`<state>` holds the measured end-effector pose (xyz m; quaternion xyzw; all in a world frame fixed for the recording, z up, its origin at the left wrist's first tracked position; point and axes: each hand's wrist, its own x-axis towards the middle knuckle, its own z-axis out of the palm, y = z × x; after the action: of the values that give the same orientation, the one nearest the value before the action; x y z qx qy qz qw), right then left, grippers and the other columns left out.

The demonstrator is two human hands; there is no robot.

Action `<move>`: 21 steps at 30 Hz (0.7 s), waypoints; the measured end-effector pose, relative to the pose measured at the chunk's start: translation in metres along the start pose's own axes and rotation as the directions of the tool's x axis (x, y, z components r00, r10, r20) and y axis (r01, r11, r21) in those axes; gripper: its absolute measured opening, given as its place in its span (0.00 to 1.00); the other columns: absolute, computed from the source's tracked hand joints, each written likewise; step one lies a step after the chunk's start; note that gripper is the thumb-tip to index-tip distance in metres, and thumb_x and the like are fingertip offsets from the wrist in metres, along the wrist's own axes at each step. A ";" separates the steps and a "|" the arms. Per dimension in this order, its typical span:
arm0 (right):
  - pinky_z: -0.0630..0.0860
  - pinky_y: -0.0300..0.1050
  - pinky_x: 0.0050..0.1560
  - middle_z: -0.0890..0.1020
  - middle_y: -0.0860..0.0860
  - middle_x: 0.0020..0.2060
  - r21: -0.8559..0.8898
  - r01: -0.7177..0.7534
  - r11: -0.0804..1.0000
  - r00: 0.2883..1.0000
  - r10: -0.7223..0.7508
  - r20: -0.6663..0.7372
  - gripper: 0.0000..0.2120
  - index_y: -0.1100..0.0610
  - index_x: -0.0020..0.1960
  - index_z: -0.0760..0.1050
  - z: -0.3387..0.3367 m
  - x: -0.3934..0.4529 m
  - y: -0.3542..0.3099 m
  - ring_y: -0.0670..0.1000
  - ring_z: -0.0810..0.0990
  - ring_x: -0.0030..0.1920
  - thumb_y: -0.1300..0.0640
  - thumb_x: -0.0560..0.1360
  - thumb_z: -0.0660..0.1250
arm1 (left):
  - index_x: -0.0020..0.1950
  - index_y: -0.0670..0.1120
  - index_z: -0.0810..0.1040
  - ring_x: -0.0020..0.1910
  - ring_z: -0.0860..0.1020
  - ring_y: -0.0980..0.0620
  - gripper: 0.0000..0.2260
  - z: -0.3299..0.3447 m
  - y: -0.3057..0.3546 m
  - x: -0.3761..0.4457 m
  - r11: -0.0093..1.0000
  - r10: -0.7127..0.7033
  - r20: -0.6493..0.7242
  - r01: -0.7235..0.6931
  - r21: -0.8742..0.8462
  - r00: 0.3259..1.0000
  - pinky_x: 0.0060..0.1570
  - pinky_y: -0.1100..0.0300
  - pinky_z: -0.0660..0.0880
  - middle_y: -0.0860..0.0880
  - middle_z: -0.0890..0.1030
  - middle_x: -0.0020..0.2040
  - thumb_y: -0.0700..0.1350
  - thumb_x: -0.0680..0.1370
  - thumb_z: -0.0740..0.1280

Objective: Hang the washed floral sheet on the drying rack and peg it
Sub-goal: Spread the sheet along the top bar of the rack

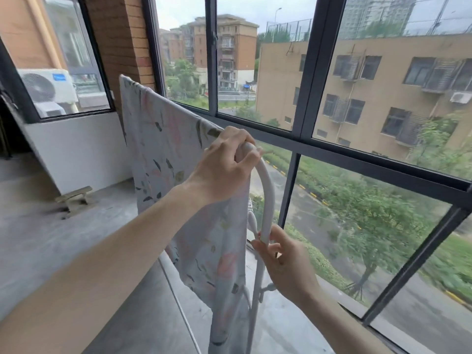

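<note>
The floral sheet (163, 141), pale with pink and dark leaf prints, hangs draped over the top bar of the white drying rack (267, 190). My left hand (227, 162) grips the rack's rounded top corner, with the edge of the sheet under its fingers. Lower down, my right hand (283, 256) curls its fingers round the rack's white upright tube. The sheet's lower part hangs down past the rack's side, hiding most of the frame. No pegs show in view.
Dark-framed windows (296, 129) run close behind the rack. A small wooden stool (75, 196) stands on the grey concrete floor at the left, near a white low wall (76, 149). An air-conditioner unit (46, 85) sits outside the left window.
</note>
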<state>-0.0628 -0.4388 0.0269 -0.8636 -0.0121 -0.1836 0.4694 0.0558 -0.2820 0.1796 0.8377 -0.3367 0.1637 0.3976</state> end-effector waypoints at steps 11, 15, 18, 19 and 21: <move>0.82 0.43 0.46 0.84 0.36 0.49 -0.013 0.125 0.992 0.986 -0.123 0.117 0.08 0.44 0.52 0.81 -0.061 0.006 0.017 0.40 0.84 0.48 0.41 0.81 0.67 | 0.59 0.53 0.81 0.59 0.76 0.58 0.16 0.032 0.045 -0.010 0.990 -0.068 -0.128 0.082 0.113 0.990 0.62 0.55 0.71 0.58 0.76 0.63 0.56 0.80 0.58; 0.78 0.35 0.43 0.83 0.34 0.50 0.029 0.173 0.984 0.984 -0.174 0.030 0.06 0.43 0.56 0.80 -0.086 0.034 0.003 0.36 0.83 0.46 0.44 0.81 0.67 | 0.66 0.55 0.81 0.68 0.73 0.57 0.19 0.037 0.051 -0.015 0.978 -0.104 -0.192 0.135 0.158 0.976 0.67 0.55 0.70 0.57 0.74 0.72 0.56 0.81 0.57; 0.82 0.41 0.48 0.81 0.37 0.57 0.025 0.206 0.978 0.975 -0.208 0.078 0.16 0.43 0.64 0.77 -0.089 0.066 -0.014 0.36 0.83 0.47 0.45 0.77 0.70 | 0.72 0.55 0.78 0.74 0.70 0.56 0.18 0.039 0.055 -0.019 0.975 -0.143 -0.231 0.177 0.135 0.963 0.71 0.55 0.68 0.57 0.71 0.77 0.55 0.83 0.61; 0.82 0.43 0.48 0.81 0.39 0.58 0.024 0.212 0.977 0.971 -0.214 0.105 0.19 0.44 0.67 0.76 -0.088 0.077 -0.020 0.37 0.83 0.47 0.46 0.76 0.72 | 0.73 0.55 0.77 0.74 0.71 0.55 0.18 0.039 0.056 -0.022 0.976 -0.154 -0.251 0.187 0.114 0.955 0.72 0.52 0.69 0.57 0.71 0.77 0.55 0.83 0.62; 0.83 0.45 0.50 0.82 0.42 0.59 0.028 0.212 0.977 0.965 -0.213 0.152 0.24 0.45 0.69 0.76 -0.084 0.095 -0.028 0.39 0.85 0.46 0.47 0.75 0.74 | 0.74 0.54 0.75 0.69 0.75 0.53 0.18 0.041 0.055 -0.029 0.980 -0.156 -0.300 0.185 0.070 0.941 0.70 0.50 0.73 0.57 0.73 0.74 0.54 0.84 0.65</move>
<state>-0.0053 -0.5061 0.1224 -0.8661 -0.1420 -0.1654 0.4498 -0.0034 -0.3266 0.1684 0.8487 -0.1918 0.2670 0.4144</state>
